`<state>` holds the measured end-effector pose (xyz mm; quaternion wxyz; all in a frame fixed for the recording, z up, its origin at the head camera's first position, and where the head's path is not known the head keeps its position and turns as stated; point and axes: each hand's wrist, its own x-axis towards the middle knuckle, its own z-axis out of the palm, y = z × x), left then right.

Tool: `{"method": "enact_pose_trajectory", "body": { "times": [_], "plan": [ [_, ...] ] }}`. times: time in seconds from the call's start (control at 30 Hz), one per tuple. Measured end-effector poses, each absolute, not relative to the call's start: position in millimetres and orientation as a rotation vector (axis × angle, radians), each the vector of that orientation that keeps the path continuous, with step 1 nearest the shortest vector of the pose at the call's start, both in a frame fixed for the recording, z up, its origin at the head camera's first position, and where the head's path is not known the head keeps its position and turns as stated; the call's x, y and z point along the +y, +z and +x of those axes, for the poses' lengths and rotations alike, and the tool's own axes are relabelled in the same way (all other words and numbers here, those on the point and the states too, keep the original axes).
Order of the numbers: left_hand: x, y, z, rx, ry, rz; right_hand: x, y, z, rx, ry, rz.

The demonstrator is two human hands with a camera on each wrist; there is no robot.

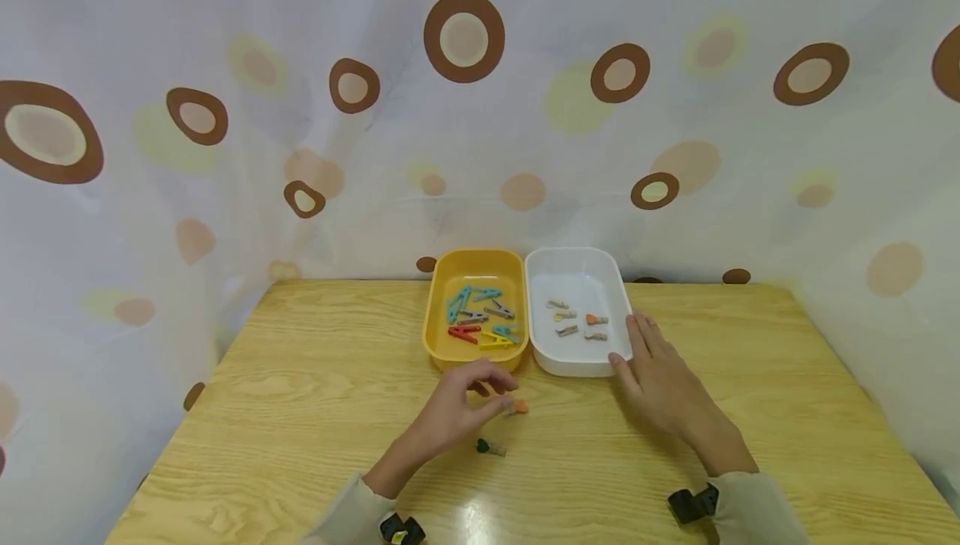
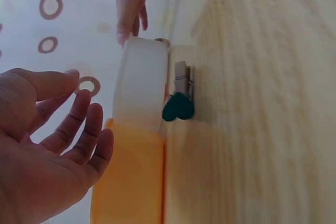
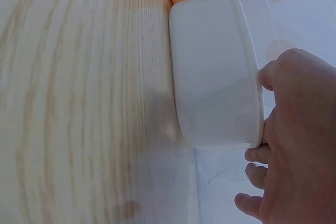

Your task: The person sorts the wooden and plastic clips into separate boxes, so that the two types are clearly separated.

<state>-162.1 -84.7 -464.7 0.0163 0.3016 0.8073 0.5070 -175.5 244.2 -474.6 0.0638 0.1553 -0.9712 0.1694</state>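
Note:
My left hand (image 1: pixel 459 407) hovers over the table in front of the yellow tray (image 1: pixel 429 337), its fingers bent and nothing visible between them in the left wrist view. Beside its thumb tip lies a small wooden clothespin with an orange heart (image 1: pixel 521 406). A second clothespin, with a dark green heart (image 1: pixel 491 447), lies nearer the front; the left wrist view shows that green heart (image 2: pixel 178 107) closely. At the white tray's (image 1: pixel 577 367) front right corner, my right hand (image 1: pixel 667 387) holds the rim, thumb at the edge and fingers along the outer side.
Several coloured plastic clothespins (image 1: pixel 465 332) lie in the yellow tray. Inside the white tray are several small wooden clothespins (image 1: pixel 567 331), some with hearts. The trays stand side by side at the back of the wooden table (image 1: pixel 322 362), before a patterned cloth (image 1: pixel 480 128).

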Motion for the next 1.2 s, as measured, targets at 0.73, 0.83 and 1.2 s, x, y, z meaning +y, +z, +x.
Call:
{"method": "enact_pose_trajectory", "body": {
  "times": [0.73, 0.83, 1.2],
  "plan": [
    [-120.7, -486.6, -144.0, 2.562, 1.323, 0.822, 245.4, -474.2, -176.0, -2.916, 0.518, 0.480],
    [-118.6, -487.4, -145.6, 2.548, 1.282, 0.828, 246.1, -473.5, -176.3, -2.911, 0.515, 0.481],
    [-109.2, -489.9, -147.3, 2.579, 1.123, 0.855, 248.4, -480.6, -177.5, -2.872, 0.553, 0.490]
  ]
}}
